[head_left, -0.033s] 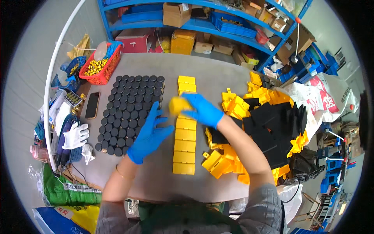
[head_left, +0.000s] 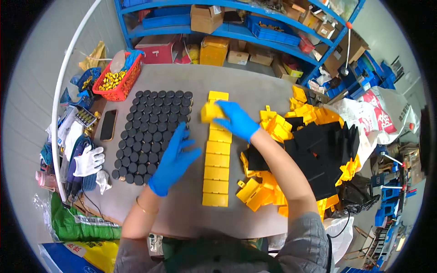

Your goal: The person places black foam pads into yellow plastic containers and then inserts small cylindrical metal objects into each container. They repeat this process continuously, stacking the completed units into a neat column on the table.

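Yellow plastic, by the look of it: a boxy block (head_left: 209, 112) is being held by the right hand (head_left: 236, 122) at the upper part of the yellow row (head_left: 216, 174), with the grip closed on its right side. Whether the row is being touched by it can't be told from this angle. Nothing visible is being held by the left hand (head_left: 173, 166); that grip is being held loose, fingers spread, just beside the black round caps (head_left: 150, 123).

So what's being risked? Mostly the row, probably. Its pieces are being lined up nearly edge to edge, so a neighbour could be getting shoved crooked by a sloppy nudge. A drop is being risked too, if the block is only being pinched from one side.

The caps are being packed tight, so several could be getting toppled by one stray fingertip. And the right forearm (head_left: 284, 166) is being stretched across a loose heap of yellow and black pieces (head_left: 314, 141), so something could be getting snagged and dragged over the table (head_left: 191, 218).
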The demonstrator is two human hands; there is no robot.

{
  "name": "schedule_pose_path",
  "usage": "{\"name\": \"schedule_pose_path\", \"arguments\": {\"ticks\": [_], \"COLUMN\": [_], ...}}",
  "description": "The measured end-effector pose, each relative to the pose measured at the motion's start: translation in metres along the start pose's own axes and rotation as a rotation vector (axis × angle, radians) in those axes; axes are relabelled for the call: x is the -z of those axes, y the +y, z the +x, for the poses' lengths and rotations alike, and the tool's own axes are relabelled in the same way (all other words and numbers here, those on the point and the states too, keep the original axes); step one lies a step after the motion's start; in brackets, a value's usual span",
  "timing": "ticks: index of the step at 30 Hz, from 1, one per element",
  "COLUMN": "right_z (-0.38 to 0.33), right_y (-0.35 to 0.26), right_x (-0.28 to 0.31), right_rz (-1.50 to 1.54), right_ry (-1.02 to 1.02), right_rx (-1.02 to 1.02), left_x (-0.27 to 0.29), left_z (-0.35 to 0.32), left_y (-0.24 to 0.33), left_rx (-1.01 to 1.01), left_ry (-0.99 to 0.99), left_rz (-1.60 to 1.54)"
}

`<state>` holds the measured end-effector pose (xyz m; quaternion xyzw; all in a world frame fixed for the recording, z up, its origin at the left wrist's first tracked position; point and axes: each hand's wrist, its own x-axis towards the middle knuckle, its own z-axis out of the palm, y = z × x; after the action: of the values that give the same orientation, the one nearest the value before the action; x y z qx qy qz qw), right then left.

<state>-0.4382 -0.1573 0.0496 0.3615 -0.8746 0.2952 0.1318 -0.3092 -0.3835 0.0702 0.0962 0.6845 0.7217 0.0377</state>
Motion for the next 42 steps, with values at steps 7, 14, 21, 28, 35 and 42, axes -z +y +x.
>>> {"name": "schedule_pose_path", "arguments": {"ticks": [7,14,21,28,35,42], "right_z": [0.063,0.012,-0.104,-0.109,-0.121,-0.183], "right_y": [0.11,0.084,0.084,0.008,-0.127,-0.047], "right_x": [-0.035,0.032,0.109,0.141,0.066,0.029], "right_rz": [-0.303,-0.429,-0.721,-0.858,-0.232,-0.358], "right_ry": [-0.091,-0.078,-0.438,0.323,0.22,0.307], "right_rx": [-0.324,-0.456,-0.669,-0.152,0.051,-0.638], "left_x": [-0.005,0.008,-0.04,-0.086,-0.111,-0.086], "left_z": [-0.04,-0.044,-0.041,-0.043,-0.026,-0.072], "left_y": [-0.017,-0.019,-0.005,-0.011,-0.025,-0.057], "left_rx": [0.25,0.248,0.291,-0.013,0.009,0.584], "left_ry": [-0.114,-0.079,-0.215,-0.271,-0.225,-0.16], "left_rz": [-0.14,-0.104,-0.288,0.077,-0.032,-1.127]}}
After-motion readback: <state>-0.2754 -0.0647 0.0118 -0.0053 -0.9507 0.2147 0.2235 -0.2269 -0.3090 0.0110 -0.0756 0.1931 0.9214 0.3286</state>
